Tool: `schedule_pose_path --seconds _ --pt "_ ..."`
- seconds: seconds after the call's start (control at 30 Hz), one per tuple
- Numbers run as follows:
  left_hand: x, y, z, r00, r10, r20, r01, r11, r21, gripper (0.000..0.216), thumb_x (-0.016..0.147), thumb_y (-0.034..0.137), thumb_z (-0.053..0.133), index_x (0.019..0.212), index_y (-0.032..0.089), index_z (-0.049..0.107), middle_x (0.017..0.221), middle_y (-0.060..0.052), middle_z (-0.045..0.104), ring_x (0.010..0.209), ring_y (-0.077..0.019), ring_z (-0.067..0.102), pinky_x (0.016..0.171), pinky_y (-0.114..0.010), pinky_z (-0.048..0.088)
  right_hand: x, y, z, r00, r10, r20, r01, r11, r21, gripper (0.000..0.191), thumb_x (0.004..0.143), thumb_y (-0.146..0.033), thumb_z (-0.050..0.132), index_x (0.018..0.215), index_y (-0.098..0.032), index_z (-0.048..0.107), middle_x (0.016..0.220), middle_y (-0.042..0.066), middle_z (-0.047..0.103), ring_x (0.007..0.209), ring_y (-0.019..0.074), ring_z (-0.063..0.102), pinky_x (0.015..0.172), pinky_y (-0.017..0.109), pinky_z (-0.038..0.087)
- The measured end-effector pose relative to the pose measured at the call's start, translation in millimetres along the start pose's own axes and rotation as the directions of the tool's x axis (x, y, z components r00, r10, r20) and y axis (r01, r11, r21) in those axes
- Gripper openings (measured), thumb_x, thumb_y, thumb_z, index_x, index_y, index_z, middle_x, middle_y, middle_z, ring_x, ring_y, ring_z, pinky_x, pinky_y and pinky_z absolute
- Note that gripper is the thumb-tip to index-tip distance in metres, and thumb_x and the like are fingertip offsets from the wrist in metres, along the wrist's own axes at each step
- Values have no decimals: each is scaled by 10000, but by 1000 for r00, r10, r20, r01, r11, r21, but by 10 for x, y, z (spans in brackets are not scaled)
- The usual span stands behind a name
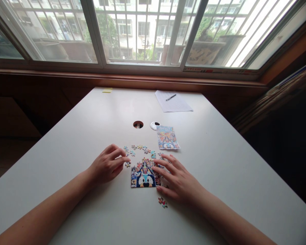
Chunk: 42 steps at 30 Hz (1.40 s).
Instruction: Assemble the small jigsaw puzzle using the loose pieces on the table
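Observation:
A partly assembled jigsaw puzzle (pixel 143 175) with a blue cartoon face lies on the white table (pixel 219 163) in front of me. My left hand (pixel 107 165) rests just left of it, fingers curled, with the forefinger and thumb pointing toward a loose piece (pixel 128 164). My right hand (pixel 175 178) lies flat with fingers spread over the puzzle's right edge, fingertips touching its upper right part. Several loose pieces (pixel 139 148) are scattered above the puzzle. One more loose piece (pixel 162 202) lies below my right hand.
A colourful reference picture (pixel 167 137) lies beyond the puzzle. Behind it are a round cable hole (pixel 138 124) and its cap (pixel 155 125). A sheet of paper (pixel 172 101) with a pen (pixel 170 97) and a yellow note (pixel 107 90) sit near the window.

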<state>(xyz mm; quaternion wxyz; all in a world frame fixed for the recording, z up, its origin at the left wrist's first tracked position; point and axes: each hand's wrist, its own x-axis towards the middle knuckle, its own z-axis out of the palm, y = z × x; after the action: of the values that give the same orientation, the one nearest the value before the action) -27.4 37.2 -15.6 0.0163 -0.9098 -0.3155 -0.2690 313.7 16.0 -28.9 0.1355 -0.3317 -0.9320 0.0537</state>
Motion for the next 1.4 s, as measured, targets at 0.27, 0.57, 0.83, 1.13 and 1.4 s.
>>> schedule_pose_path --seconds 0.27,0.57,0.83,1.13,1.4 --pt "-11 -7 11 1000 0 17 0 1000 2 307 873 48 578 1099 225 686 1018 -66 646 938 -230 497 845 -367 485 -6 4 5 1000 3 8 -3 1000 1 564 946 -482 611 1465 -277 527 1549 60 490 1488 348 334 1210 610 328" --pt "15 32 10 1000 7 25 -6 1000 -26 251 910 89 594 1098 225 689 1015 -62 650 945 -223 497 854 -354 477 0 -2 -10 1000 1 14 -1 1000 -1 560 949 -478 609 1464 -273 528 1552 65 486 1487 357 337 1197 623 345" --pt "36 93 81 987 -68 148 82 992 -95 252 919 362 721 1144 252 694 1070 -66 626 993 -233 498 912 -368 470 0 -4 6 1000 -2 4 2 1000 -3 562 941 -480 618 1456 -268 538 1542 65 497 1488 355 336 1204 626 331" --pt "80 175 66 967 -161 198 195 966 -167 221 917 367 729 1101 248 706 1063 -66 621 1009 -238 487 887 -373 484 0 -1 -11 1000 0 20 0 1000 1 573 942 -486 619 1463 -266 531 1550 67 487 1491 354 330 1209 620 322" --pt "81 203 87 956 -204 213 243 953 -178 201 898 302 749 1073 230 683 1083 -65 611 1035 -244 487 896 -387 499 3 -10 -9 1000 4 5 -4 1000 -3 560 945 -471 612 1463 -274 531 1544 70 496 1489 357 331 1210 625 321"
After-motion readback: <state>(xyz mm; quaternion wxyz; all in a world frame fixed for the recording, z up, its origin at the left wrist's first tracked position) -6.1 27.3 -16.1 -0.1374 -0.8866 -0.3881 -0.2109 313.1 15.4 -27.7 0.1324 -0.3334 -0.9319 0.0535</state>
